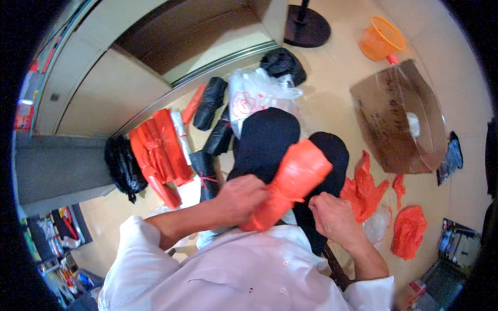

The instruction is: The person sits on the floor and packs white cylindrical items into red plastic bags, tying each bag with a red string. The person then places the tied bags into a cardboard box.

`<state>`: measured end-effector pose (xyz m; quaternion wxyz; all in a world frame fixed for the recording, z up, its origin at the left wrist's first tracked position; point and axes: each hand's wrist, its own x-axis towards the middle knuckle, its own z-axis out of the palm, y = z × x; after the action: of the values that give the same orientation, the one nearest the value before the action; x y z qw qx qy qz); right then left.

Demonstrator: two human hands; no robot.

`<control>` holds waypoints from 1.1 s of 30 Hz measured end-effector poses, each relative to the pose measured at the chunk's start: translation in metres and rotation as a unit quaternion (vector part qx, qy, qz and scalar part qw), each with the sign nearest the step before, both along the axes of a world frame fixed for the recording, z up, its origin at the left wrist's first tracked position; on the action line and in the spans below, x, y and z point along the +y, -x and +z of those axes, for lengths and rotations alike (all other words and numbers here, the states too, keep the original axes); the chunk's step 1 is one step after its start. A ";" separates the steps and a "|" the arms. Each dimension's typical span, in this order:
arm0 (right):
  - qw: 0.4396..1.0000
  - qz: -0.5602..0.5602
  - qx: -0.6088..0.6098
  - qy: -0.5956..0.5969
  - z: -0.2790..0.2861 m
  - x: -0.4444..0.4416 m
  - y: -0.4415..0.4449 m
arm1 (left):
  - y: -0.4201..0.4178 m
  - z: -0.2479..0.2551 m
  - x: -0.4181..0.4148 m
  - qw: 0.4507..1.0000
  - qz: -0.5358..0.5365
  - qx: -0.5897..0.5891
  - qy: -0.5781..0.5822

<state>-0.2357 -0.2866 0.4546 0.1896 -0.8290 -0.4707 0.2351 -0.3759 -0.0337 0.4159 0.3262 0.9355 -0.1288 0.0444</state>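
Note:
A bundle of red plastic bags (299,171) lies across my lap, cinched at its middle by a narrow tie. My left hand (245,198) is curled against the bundle's left side near the tie; its fingertips are partly hidden. Just right of the tie, my right hand (330,214) has its fingers drawn together, apart from the bundle; whether they pinch something thin cannot be made out. More red bundles (159,147) lie on the floor at the left, beside rolled black plastic bags (210,103) with red ties.
A white plastic bag (249,97) stands beyond my knees. On the right are a cardboard box (400,120), an orange basket (383,39) and crumpled red bags (365,190). A black bag (122,167) lies by the cabinet (116,85). A round stand base (307,26) is at the top.

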 end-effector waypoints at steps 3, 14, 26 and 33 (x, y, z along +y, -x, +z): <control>0.973 -0.157 0.159 -0.050 -0.015 -0.015 0.004 | -0.007 0.010 -0.008 0.969 0.151 0.124 0.152; 0.841 -0.261 0.290 -0.374 0.045 0.032 0.064 | -0.016 0.105 -0.037 0.955 0.133 -0.086 0.249; 0.821 -0.145 0.144 -0.534 0.082 0.043 0.070 | -0.017 0.133 -0.084 0.756 0.336 -0.457 0.326; 0.886 -0.127 0.226 -0.384 0.058 0.063 0.062 | 0.018 0.117 -0.015 0.803 0.155 0.055 0.573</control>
<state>-0.2973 -0.2234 0.5128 0.6223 -0.6685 -0.3594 0.1914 -0.3942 -0.0492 0.5330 0.7979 0.5869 0.0852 0.1083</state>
